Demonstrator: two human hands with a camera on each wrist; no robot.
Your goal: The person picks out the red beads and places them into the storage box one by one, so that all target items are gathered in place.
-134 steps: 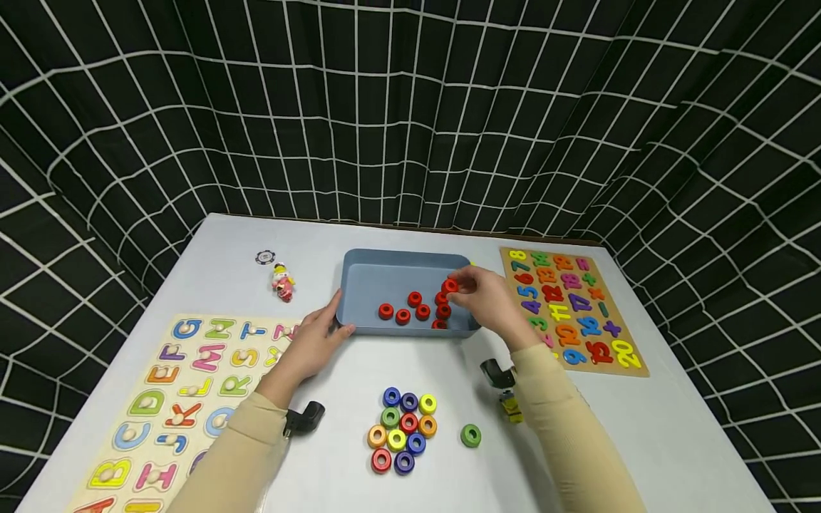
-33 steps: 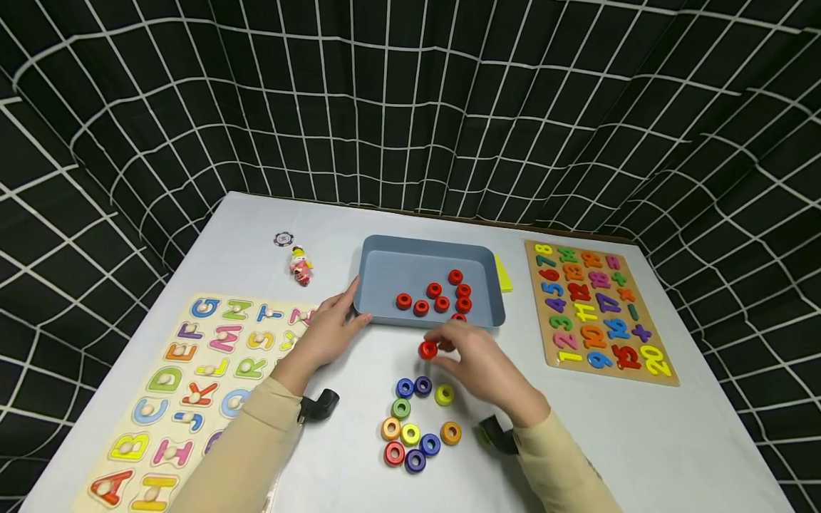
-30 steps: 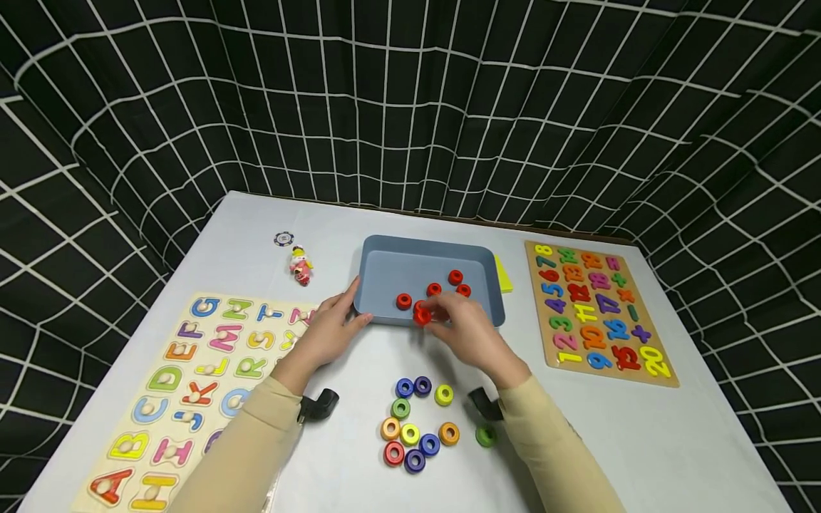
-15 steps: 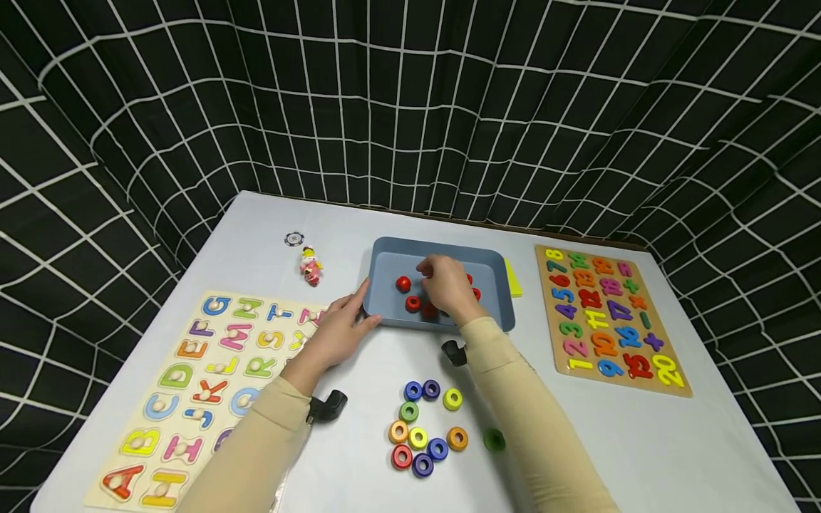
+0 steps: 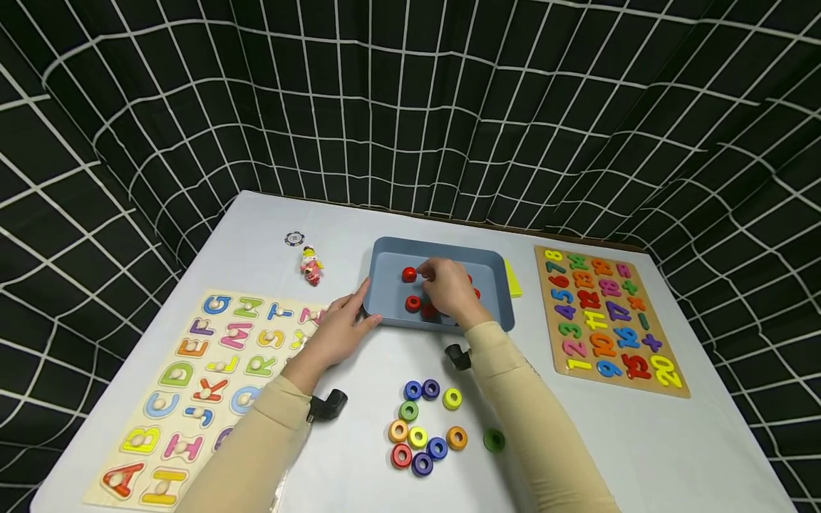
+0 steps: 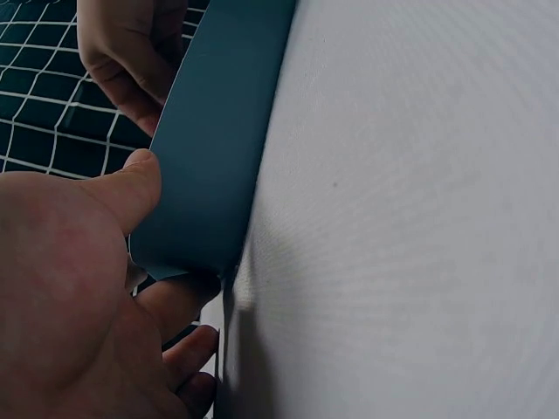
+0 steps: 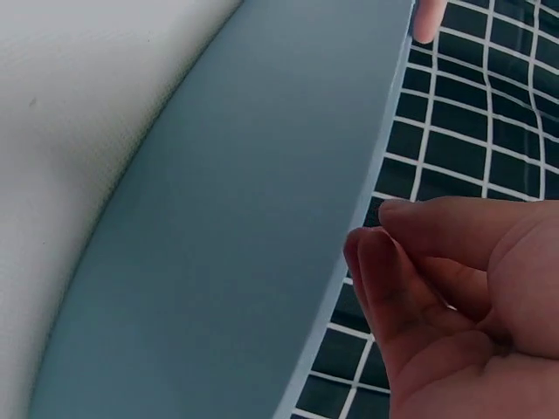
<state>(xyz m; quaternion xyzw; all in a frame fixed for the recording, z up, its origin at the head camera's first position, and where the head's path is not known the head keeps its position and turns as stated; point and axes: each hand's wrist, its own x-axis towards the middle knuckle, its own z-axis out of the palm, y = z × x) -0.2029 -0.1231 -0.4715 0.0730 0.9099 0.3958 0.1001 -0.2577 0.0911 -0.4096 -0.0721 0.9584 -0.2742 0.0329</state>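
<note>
A shallow blue-grey tray (image 5: 398,249) holds several small red ring beads. My left hand (image 5: 336,331) braces its near left corner, thumb along the front wall and fingers stretched along the left side; the left wrist view shows the thumb (image 6: 127,188) touching the tray's rim. Over the middle of the tray, my right hand (image 5: 449,288) has loosely bent fingers. One red ring bead (image 5: 409,274) stands on edge just left of its fingertips. In the right wrist view the thumb and fingers (image 7: 380,271) are slightly apart and nothing shows between them. My right hand hides some beads.
Several coloured ring beads (image 5: 417,437) cluster on the table before the tray; a green one (image 5: 494,439) lies apart. Left are a letter puzzle board (image 5: 256,328), a small figurine (image 5: 311,267) and a poker chip (image 5: 294,239). A number board (image 5: 590,285) and yellow pad (image 5: 514,281) lie right.
My right hand carried a red ring bead from the table cluster into the tray and let it go. Over the last half second that bead has moved slightly right and back. My left hand stays.
</note>
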